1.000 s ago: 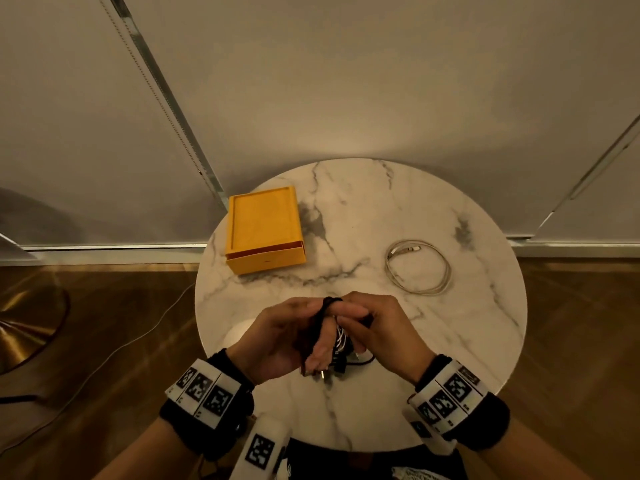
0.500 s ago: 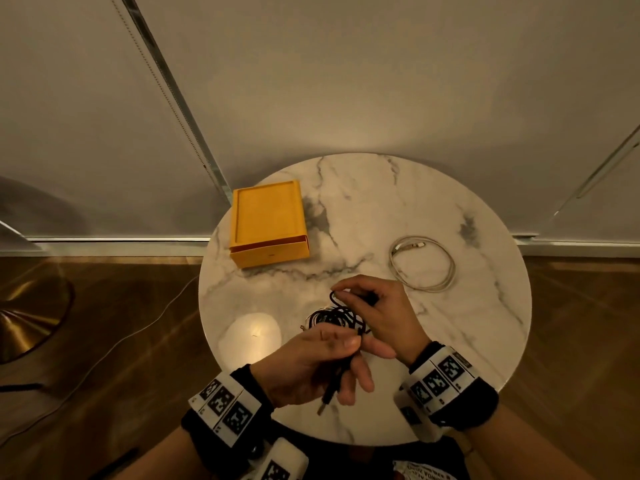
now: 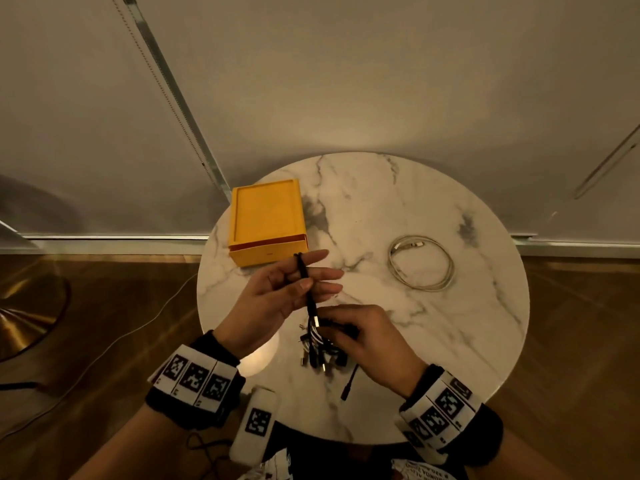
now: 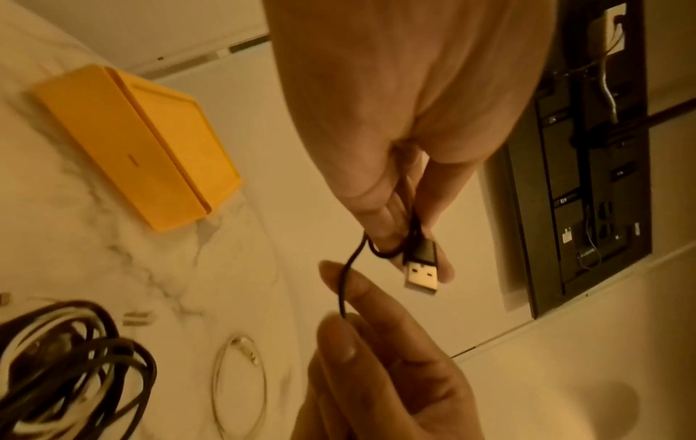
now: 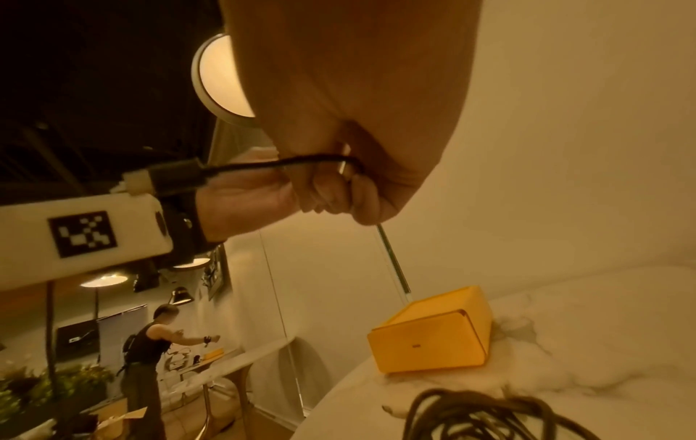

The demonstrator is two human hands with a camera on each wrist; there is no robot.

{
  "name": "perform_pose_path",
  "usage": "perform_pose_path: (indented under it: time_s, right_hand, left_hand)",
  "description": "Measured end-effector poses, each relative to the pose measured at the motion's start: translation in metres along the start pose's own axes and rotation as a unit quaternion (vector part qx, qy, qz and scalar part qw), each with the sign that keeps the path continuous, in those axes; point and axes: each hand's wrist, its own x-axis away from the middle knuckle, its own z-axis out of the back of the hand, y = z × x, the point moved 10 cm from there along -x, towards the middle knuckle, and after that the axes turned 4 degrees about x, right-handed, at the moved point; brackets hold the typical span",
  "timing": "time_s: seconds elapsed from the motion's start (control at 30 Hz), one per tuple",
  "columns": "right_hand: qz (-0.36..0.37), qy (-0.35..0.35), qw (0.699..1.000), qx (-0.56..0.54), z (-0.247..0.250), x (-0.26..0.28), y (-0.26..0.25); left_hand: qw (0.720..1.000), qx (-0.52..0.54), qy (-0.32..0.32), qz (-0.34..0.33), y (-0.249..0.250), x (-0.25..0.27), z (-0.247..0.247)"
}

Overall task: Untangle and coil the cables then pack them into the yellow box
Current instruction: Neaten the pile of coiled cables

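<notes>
On the round marble table (image 3: 450,341) my left hand (image 3: 308,275) is raised with its fingers spread. It pinches a black cable (image 3: 304,271) that loops over the index finger, and its USB plug (image 4: 421,268) shows at the fingertips. The strand runs down to a tangle of black and white cables (image 3: 318,351) near the table's front. There my right hand (image 3: 332,327) grips the tangle with curled fingers (image 5: 331,190). The yellow box (image 3: 266,223), closed, sits at the back left, just beyond my left hand. A white cable (image 3: 420,263) lies coiled at the right.
A loose black plug end (image 3: 346,393) lies by the table's near edge. A brass lamp base (image 3: 27,313) and a thin white cord (image 3: 114,344) are on the wooden floor to the left. Another person (image 5: 147,351) stands at a far table.
My left hand has risen from the table's front toward the yellow box, drawing a black strand out of the tangle. My right hand has shifted nearer and lower, still holding the tangle.
</notes>
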Motion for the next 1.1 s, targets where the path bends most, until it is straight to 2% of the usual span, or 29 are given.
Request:
perform_pose_path:
  time_s: [0.1,0.27,0.33,0.4,0.47,0.53,0.57,0.6,0.63,0.7,0.77,0.93,1.0,1.1]
  right_hand:
    - [0.003,-0.026,0.999,0.021,-0.007,0.002,-0.006]
    - [-0.06,-0.086,0.994,0.013,-0.027,0.002,-0.007]
    - [-0.069,-0.116,0.991,0.017,-0.032,0.003,-0.008]
    - [-0.07,-0.13,0.989,0.031,-0.026,0.003,-0.008]
    - [-0.073,-0.124,0.988,0.049,-0.01,0.002,-0.005]
    - [-0.079,-0.116,0.987,0.076,0.007,0.002,-0.001]
    - [-0.079,-0.107,0.987,0.089,0.015,0.002,-0.001]
    - [-0.077,-0.092,0.988,0.097,0.024,0.001,0.0]
    - [-0.075,-0.071,0.99,0.096,0.033,0.0,0.0]
    - [-0.075,-0.031,0.994,0.076,0.051,-0.002,0.002]
    - [-0.08,-0.017,0.995,0.056,0.058,-0.006,0.007]
    - [-0.096,0.004,0.995,0.006,0.048,-0.008,0.014]
    - [-0.079,0.002,0.997,-0.011,0.041,-0.01,0.011]
    - [-0.049,-0.018,0.998,-0.033,0.029,-0.012,0.002]
  left_hand:
    - [0.999,0.014,0.029,-0.019,-0.001,0.001,0.005]
    - [0.987,0.099,0.118,-0.052,-0.005,0.0,0.013]
    - [0.985,0.058,0.146,-0.072,-0.005,0.001,0.021]
    - [0.981,-0.077,0.15,-0.094,-0.002,0.001,0.022]
    - [0.949,-0.265,0.131,-0.106,0.0,0.003,0.018]
    - [0.874,-0.467,0.093,-0.093,-0.008,0.006,0.018]
    - [0.836,-0.539,0.072,-0.077,-0.015,0.006,0.021]
    - [0.814,-0.576,0.053,-0.048,-0.023,0.007,0.027]
    - [0.81,-0.585,0.035,-0.012,-0.032,0.009,0.033]
    - [0.826,-0.562,-0.002,0.047,-0.046,0.016,0.036]
    - [0.849,-0.523,-0.031,0.072,-0.053,0.025,0.027]
    - [0.951,-0.298,0.008,0.081,-0.054,0.036,0.011]
    - [0.972,-0.219,0.004,0.089,-0.052,0.035,-0.002]
    - [0.987,-0.142,-0.017,0.075,-0.039,0.032,-0.019]
